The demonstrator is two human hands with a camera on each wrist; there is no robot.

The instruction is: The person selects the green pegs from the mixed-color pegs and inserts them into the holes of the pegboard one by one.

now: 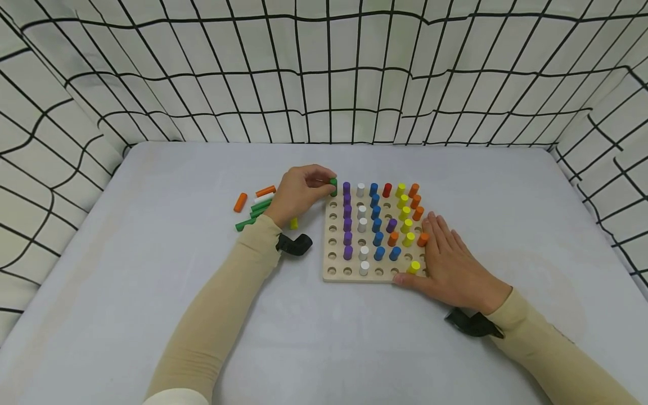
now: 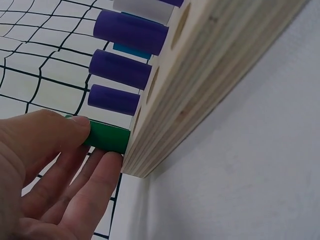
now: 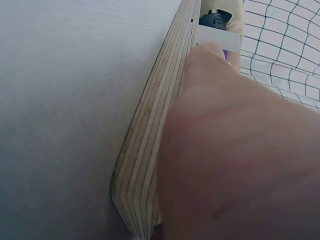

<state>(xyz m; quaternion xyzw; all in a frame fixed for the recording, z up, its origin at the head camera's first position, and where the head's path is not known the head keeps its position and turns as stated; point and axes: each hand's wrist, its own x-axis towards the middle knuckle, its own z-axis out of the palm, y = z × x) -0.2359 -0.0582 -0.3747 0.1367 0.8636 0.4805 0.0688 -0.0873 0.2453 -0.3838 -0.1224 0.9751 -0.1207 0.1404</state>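
Note:
At the far left corner of a wooden pegboard, my left hand pinches a green peg between thumb and fingers. In the left wrist view that green peg stands at the board's face; whether its end is inside the hole cannot be seen. Beside it runs a column of purple pegs. My right hand rests along the board's right edge with straight fingers, its thumb at the near edge. The right wrist view shows that hand against the layered board edge, hiding most pegs.
Loose pegs lie left of the board: orange, white, green and a yellow one by the left wrist. White, blue, red, yellow and orange pegs stand in the board. A black wire grid borders the white table.

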